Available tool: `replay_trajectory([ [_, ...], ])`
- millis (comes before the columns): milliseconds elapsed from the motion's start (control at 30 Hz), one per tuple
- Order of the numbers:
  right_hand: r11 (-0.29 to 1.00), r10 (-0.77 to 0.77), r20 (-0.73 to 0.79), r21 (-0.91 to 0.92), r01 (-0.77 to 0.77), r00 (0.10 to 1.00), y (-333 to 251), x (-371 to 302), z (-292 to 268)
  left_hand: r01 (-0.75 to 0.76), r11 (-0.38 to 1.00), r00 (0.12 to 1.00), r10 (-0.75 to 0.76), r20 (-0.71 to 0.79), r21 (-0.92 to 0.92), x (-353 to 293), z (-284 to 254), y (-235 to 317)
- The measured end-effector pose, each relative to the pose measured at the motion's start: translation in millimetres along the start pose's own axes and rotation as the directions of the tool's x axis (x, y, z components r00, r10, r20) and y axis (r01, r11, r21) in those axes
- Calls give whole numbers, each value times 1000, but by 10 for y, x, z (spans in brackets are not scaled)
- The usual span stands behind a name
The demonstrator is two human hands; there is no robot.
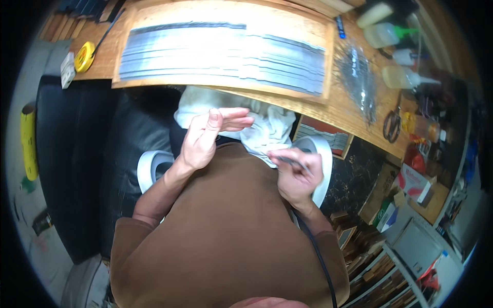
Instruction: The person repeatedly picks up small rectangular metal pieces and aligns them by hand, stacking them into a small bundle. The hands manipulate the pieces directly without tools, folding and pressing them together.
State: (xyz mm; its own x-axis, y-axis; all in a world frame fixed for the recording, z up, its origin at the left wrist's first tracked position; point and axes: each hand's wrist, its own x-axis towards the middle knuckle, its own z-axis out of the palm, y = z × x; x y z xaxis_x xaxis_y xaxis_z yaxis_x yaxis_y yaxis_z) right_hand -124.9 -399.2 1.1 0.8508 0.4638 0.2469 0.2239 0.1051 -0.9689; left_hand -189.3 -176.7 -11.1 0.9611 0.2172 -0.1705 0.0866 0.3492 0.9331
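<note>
My left hand point(205, 134) is raised in front of my body, palm turned inward. Its fingers are stretched out and nothing shows in it. Over on the right, my right hand point(302, 177) is closed on a thin grey strip-like piece point(292, 163), whose exact kind I cannot make out. A crumpled white cloth point(266, 128) lies across my lap, behind and between both hands. Beyond them on the table, a shallow wooden tray point(287, 21) holds several long, thin grey strips point(185, 54) laid in rows. Neither hand touches the tray.
A yellow tape measure point(84, 56) and small white box point(68, 70) sit at the table's left end. To the right are a clear plastic bag point(358, 84), scissors point(393, 123) and squeeze bottles point(402, 77). White armrests point(149, 169) flank me; a black cable point(319, 251) runs beside my right arm.
</note>
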Motion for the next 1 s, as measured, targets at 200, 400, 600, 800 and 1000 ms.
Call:
replay_trajectory([
  [200,727,642,-188,459,-511,743,655,-100,-548,126,989,991,-130,44,78,63,42,-79],
  [400,749,581,73,340,-568,810,107,-20,-221,123,992,992,-123,40,2,128,233,21],
  [600,639,641,321,280,-717,697,-47,215,169,120,980,993,-119,14,-160,170,207,281],
  [800,663,646,342,191,-724,682,-42,212,300,179,959,975,-203,-89,-221,61,102,351],
  [1000,656,651,325,216,-723,687,-75,170,321,136,984,989,-141,-39,-112,64,93,363],
])
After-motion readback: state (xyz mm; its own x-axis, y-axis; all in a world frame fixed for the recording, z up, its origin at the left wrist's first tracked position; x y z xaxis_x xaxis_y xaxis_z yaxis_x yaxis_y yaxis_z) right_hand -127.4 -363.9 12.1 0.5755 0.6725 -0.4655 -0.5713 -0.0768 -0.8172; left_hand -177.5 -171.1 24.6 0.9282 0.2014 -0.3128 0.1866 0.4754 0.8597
